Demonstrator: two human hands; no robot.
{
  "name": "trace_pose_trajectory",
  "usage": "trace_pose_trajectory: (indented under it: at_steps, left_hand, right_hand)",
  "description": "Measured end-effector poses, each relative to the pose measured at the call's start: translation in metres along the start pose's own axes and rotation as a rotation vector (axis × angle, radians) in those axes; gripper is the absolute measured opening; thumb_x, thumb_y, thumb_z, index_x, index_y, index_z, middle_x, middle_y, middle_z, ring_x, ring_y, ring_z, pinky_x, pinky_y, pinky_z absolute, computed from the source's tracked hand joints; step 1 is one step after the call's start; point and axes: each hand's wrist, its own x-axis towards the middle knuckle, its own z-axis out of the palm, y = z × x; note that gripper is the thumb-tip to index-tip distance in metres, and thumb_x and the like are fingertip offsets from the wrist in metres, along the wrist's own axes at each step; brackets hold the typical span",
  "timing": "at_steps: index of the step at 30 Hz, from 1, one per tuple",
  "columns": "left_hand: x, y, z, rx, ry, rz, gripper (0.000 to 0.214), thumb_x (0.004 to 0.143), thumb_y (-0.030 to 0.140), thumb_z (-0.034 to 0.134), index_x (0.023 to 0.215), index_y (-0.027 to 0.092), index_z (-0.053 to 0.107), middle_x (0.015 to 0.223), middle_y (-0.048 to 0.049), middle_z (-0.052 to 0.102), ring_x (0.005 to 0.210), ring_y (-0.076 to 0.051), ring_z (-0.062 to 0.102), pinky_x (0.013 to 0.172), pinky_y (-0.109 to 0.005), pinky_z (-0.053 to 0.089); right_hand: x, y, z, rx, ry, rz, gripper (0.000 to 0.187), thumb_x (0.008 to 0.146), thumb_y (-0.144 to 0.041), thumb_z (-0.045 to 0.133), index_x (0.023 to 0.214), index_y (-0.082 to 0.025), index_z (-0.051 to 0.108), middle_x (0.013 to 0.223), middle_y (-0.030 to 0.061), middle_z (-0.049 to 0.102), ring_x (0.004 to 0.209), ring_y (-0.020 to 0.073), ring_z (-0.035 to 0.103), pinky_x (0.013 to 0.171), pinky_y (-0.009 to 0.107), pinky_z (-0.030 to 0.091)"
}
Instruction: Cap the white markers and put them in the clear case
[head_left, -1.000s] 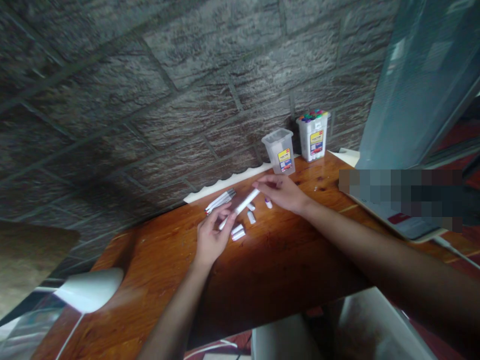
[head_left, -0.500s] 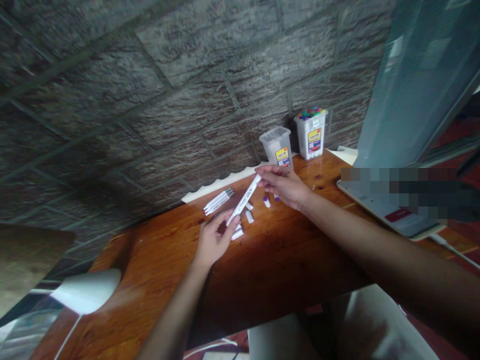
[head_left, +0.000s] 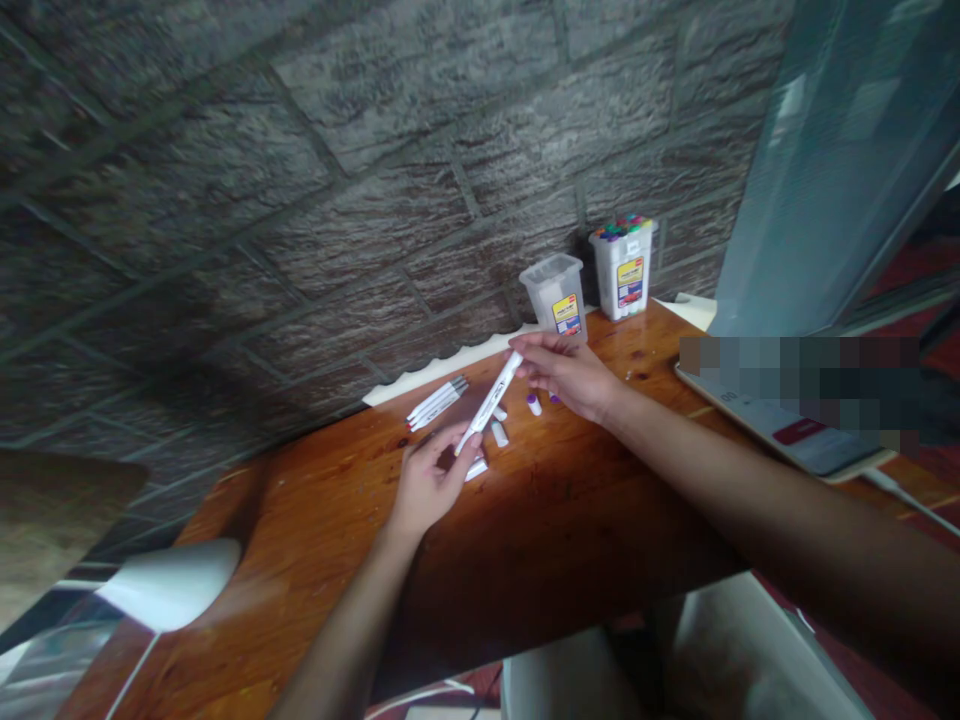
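Note:
A white marker pen [head_left: 491,400] with dark print on its barrel slants between my two hands above the table. The fingers of my left hand [head_left: 431,480] pinch its lower end. At the upper end, my right hand [head_left: 566,372] grips it between thumb and fingertips. Below the pen lie loose white caps [head_left: 499,433], partly covered by my left hand. A cap with a purple end [head_left: 533,404] rests under my right hand, with another purple one beside it. Left of the pen, several white markers [head_left: 437,402] lie side by side, with grey and red tips.
Behind my right hand stands a clear plastic tub [head_left: 553,285]; beside it a second tub [head_left: 624,270] is full of colourful-ended markers. A tablet-like device [head_left: 795,425] with a cable lies at right. A white lamp [head_left: 172,585] sits at left on the wooden table [head_left: 315,520], against a stone wall.
Almost nothing differs. Both hands keep hold of the marker in nearly the same place, and the view has shifted very slightly.

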Motion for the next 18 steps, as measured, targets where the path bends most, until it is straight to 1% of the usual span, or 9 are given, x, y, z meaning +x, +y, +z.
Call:
trace_pose_trajectory:
  at_steps: [5,7,8,10,11,13,15,16,18]
  left_hand:
    - [-0.002,0.001,0.001,0.019,0.013,0.017,0.02,0.087,0.028,0.064,0.104,0.018,0.071,0.081,-0.0017,0.075,0.068,-0.014,0.068,0.07,-0.024,0.054]
    - [-0.001,0.001,0.002,0.026,0.038,0.005,0.021,0.086,0.03,0.065,0.103,0.018,0.072,0.082,-0.0022,0.075,0.069,-0.015,0.068,0.07,-0.025,0.054]
    - [-0.001,0.001,0.002,0.018,0.056,-0.006,0.022,0.085,0.031,0.066,0.103,0.018,0.072,0.083,-0.0025,0.075,0.07,-0.015,0.068,0.071,-0.025,0.054]
    - [0.002,0.001,0.003,-0.035,0.115,-0.044,0.025,0.083,0.033,0.069,0.102,0.018,0.071,0.084,-0.0034,0.074,0.073,-0.016,0.067,0.073,-0.027,0.054]
    - [0.003,0.0,0.003,-0.088,0.151,-0.078,0.026,0.082,0.034,0.07,0.102,0.018,0.071,0.083,-0.0033,0.073,0.072,-0.016,0.066,0.072,-0.027,0.053]
    - [0.008,-0.001,0.002,-0.269,0.227,-0.163,0.028,0.081,0.036,0.071,0.103,0.019,0.069,0.078,-0.0015,0.069,0.063,-0.013,0.061,0.062,-0.024,0.049]
    - [0.012,-0.003,0.0,-0.506,0.301,-0.24,0.028,0.08,0.036,0.073,0.102,0.02,0.067,0.071,0.0019,0.063,0.055,-0.009,0.051,0.053,-0.021,0.042]
    - [0.014,-0.004,0.0,-0.618,0.323,-0.265,0.027,0.079,0.035,0.074,0.1,0.02,0.066,0.068,0.0035,0.059,0.053,-0.008,0.047,0.051,-0.02,0.038]
    - [0.016,-0.006,-0.002,-0.769,0.324,-0.287,0.024,0.079,0.034,0.075,0.095,0.019,0.065,0.062,0.0053,0.053,0.053,-0.007,0.043,0.05,-0.019,0.034]
  right_hand:
    - [-0.001,0.0,0.0,-0.013,-0.007,-0.01,0.011,0.077,-0.024,0.074,0.084,-0.018,0.069,0.078,-0.0002,0.069,0.061,0.0062,0.06,0.051,0.016,0.045]
    - [0.001,0.001,-0.002,-0.025,-0.007,-0.01,0.013,0.077,-0.026,0.074,0.085,-0.018,0.069,0.079,0.0006,0.07,0.061,0.0067,0.06,0.051,0.017,0.045]
    - [0.002,0.001,-0.004,-0.048,-0.011,-0.021,0.014,0.076,-0.026,0.075,0.085,-0.018,0.069,0.079,0.0007,0.07,0.061,0.007,0.06,0.051,0.017,0.046]
    - [0.003,0.003,-0.006,-0.162,-0.039,-0.061,0.015,0.074,-0.027,0.076,0.084,-0.017,0.069,0.071,-0.0006,0.067,0.056,0.0078,0.057,0.051,0.019,0.045]
    - [0.002,0.003,-0.008,-0.247,-0.068,-0.088,0.016,0.074,-0.029,0.076,0.084,-0.017,0.07,0.065,-0.0016,0.065,0.054,0.0081,0.056,0.05,0.02,0.044]
    - [0.0,0.006,-0.009,-0.427,-0.165,-0.136,0.019,0.075,-0.032,0.075,0.083,-0.016,0.07,0.059,-0.0025,0.063,0.051,0.0087,0.054,0.05,0.021,0.043]
    - [-0.005,0.011,-0.007,-0.577,-0.302,-0.172,0.022,0.077,-0.036,0.072,0.085,-0.015,0.071,0.064,-0.0006,0.066,0.055,0.0097,0.056,0.053,0.021,0.043]
    - [-0.008,0.013,-0.006,-0.641,-0.369,-0.189,0.024,0.079,-0.037,0.071,0.087,-0.015,0.072,0.069,0.0006,0.069,0.059,0.0105,0.058,0.056,0.022,0.043]
    - [-0.015,0.018,-0.001,-0.796,-0.468,-0.241,0.025,0.082,-0.04,0.067,0.09,-0.016,0.072,0.069,0.0007,0.069,0.061,0.0113,0.059,0.059,0.022,0.042]
